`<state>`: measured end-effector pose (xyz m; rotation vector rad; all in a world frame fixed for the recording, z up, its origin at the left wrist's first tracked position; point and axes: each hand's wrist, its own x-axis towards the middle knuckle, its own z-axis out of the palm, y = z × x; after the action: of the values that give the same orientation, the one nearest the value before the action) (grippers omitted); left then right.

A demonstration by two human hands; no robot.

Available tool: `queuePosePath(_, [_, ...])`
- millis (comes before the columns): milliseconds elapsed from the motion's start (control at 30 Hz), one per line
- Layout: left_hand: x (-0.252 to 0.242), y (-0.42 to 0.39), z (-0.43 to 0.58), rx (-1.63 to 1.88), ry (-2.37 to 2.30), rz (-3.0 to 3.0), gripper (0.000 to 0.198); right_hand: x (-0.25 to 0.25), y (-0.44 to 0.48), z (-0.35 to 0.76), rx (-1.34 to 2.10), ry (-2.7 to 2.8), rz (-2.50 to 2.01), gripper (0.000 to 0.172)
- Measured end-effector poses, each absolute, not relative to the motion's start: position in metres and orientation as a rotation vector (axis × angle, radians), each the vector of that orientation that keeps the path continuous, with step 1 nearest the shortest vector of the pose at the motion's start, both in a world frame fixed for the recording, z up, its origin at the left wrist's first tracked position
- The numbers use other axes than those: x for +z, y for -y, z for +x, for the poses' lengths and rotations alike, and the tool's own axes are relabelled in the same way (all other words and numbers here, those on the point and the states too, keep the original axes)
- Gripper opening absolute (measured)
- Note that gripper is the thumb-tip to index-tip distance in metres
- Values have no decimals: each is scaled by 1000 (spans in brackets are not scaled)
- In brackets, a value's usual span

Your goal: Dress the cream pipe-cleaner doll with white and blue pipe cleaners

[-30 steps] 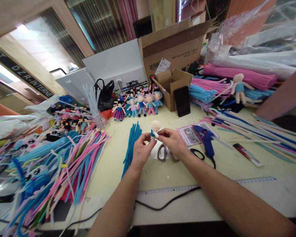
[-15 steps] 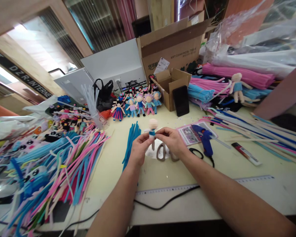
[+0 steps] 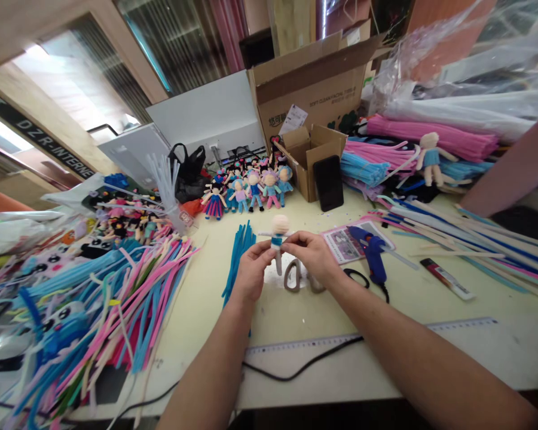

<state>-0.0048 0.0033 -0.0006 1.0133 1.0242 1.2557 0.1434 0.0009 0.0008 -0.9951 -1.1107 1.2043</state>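
Observation:
A small pipe-cleaner doll [image 3: 280,226] with a round cream head, a blue band at the body and white below it stands upright between my hands. My left hand [image 3: 252,270] pinches it from the left at the waist. From the other side, the thumb and fingers of my right hand [image 3: 312,254] close on the blue band. Fingertips hide part of the doll's middle. Under my hands lie scissors [image 3: 292,276] with grey-brown handles, partly covered by my right hand. A bundle of blue pipe cleaners [image 3: 238,258] lies just left of my left hand.
Right of my hands are a blue glue gun [image 3: 375,258], a printed card [image 3: 341,245] and a tube [image 3: 448,279]. A ruler [image 3: 296,344] and black cable [image 3: 291,377] cross the front. Finished dolls [image 3: 253,188], boxes [image 3: 311,89] and a pipe-cleaner heap [image 3: 130,298] surround the work area.
The doll's head has shifted slightly to the right, and a thin arm now shows more on its left side. Both hands stay nearly in place, still gripping it.

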Motion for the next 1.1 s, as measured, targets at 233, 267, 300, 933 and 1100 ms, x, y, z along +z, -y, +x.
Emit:
queuePosePath(233, [3,-2,-5,1211,-951,989,27,2,-1,144,1199,1096,-972,10])
queuePosePath(267, [4,-1,-5,1203,-941,984,27,2,0,144,1205,1090,-970,10])
queuePosePath(300, [4,-1,-5,1198,-932,982,27,2,0,144,1213,1081,-970,10])
queuePosePath(933, [6,1,-3,1135,-817,941,21,-2,3,136,1480,843,-863,31])
queuePosePath(1100, [5,1,-5,1091,-818,918,25,-3,1,137,1526,875,-826,26])
